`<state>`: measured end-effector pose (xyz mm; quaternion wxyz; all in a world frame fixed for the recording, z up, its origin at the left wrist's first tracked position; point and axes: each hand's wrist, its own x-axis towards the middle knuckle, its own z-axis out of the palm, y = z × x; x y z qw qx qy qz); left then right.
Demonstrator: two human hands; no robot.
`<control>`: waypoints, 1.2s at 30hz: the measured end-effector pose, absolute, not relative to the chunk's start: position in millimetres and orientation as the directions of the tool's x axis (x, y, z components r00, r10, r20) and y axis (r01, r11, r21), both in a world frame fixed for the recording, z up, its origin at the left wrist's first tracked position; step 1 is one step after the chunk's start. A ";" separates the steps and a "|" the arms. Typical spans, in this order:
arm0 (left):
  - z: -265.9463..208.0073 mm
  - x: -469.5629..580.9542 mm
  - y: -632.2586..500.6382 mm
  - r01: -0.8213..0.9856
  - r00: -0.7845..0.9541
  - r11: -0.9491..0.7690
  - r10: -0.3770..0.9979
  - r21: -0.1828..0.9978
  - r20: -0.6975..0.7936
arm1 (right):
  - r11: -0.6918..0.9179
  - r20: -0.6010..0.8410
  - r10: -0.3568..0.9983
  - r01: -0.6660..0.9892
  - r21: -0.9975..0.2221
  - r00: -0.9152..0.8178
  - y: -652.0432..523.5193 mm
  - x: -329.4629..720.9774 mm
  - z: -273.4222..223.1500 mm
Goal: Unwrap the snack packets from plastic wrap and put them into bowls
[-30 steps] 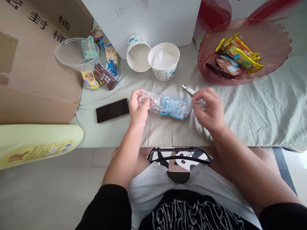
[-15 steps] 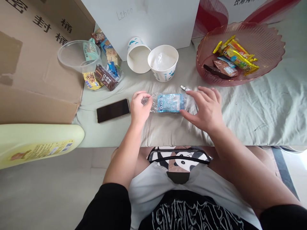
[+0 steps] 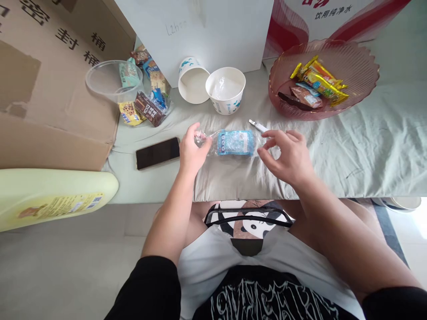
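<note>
A blue packet (image 3: 235, 142) in loose clear plastic wrap (image 3: 213, 143) lies flat on the cloth between my hands. My left hand (image 3: 194, 149) is at the wrap's left end, its thumb and forefinger apart with crinkled film between them. At the right end, my right hand (image 3: 287, 156) has its thumb and fingers drawn together around the film's edge; how firmly they grip is unclear. A small slim silver-and-white tool (image 3: 257, 126), its kind unclear, lies just beyond the right fingertips, its near end close to them.
Left of my left hand lies a phone (image 3: 158, 153). Behind stand two paper bowls (image 3: 225, 91), one on its side. Wrapped snacks (image 3: 150, 109) and a clear plastic tub (image 3: 113, 80) are at back left. A pink bowl (image 3: 362, 86) holds snack bars. Cardboard box (image 3: 66, 129) and yellow bottle (image 3: 60, 186) border the left.
My right hand has drawn right, off the blue packet to the wrap's end, its fingers closing in. My left thumb and forefinger have spread apart. The view has shifted slightly.
</note>
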<state>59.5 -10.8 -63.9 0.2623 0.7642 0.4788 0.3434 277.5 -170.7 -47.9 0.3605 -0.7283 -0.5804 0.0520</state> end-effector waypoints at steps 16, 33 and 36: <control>-7.2 34.8 -41.1 0.239 0.828 -0.357 0.561 0.903 0.003 | 0.160 0.113 0.987 0.772 -0.615 -0.115 -176.0 276.3 -36.1; -42.4 52.6 -30.3 0.498 0.736 -0.595 0.675 0.631 0.055 | -0.028 0.355 0.908 0.880 -0.475 0.220 -164.5 259.1 -60.4; -42.2 55.4 -31.1 0.568 0.702 -0.540 0.712 0.621 -0.022 | -0.051 0.321 0.920 0.881 -0.471 0.225 -162.1 253.4 -64.4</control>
